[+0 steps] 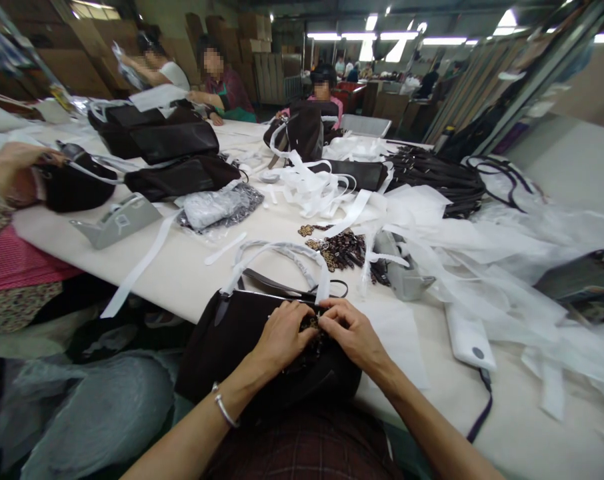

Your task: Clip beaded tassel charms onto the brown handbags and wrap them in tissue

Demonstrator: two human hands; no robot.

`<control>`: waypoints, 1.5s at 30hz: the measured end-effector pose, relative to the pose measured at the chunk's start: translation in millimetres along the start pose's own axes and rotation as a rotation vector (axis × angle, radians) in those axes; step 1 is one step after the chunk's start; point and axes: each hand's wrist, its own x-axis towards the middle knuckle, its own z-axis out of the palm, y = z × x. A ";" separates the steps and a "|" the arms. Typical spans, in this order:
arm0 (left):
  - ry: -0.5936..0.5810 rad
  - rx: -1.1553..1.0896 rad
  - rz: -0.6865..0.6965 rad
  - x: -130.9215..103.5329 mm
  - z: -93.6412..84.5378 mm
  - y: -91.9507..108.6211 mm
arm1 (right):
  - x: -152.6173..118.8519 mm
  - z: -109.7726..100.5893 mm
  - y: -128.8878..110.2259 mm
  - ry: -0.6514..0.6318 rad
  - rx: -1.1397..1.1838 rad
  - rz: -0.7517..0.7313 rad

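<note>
A dark handbag [222, 360] lies at the table's front edge, its handles [282, 250] wrapped in white material and standing up behind it. Over its upper part, near the zip, my left hand [288, 332] has its fingers curled around a small patterned charm [311, 325]. My right hand [349, 330] meets it from the other side, thumb and fingertips pinched together at the charm's top. What the right fingertips hold is too small to make out. Beyond the bag is a pile of similar charms [345, 250].
Tape dispensers [119, 223] [405, 267] stand left and right on the white table [182, 287]. Dark bags [177, 140], black straps [427, 173] and white wrapping strips [317, 187] cover the back. A white device [469, 337] with a cord lies right. Several people work around the table.
</note>
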 end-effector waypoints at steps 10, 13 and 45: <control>-0.119 -0.256 -0.149 12.0 0.8 -8.9 | -8.2 -1.3 1.8 -0.002 -0.253 -0.083; -0.135 -0.295 -0.111 12.8 -4.5 -9.3 | -7.5 2.5 1.6 0.008 -0.295 -0.102; -0.325 -0.645 -0.305 29.2 3.9 -12.0 | -8.3 16.4 13.6 0.029 -0.488 -0.216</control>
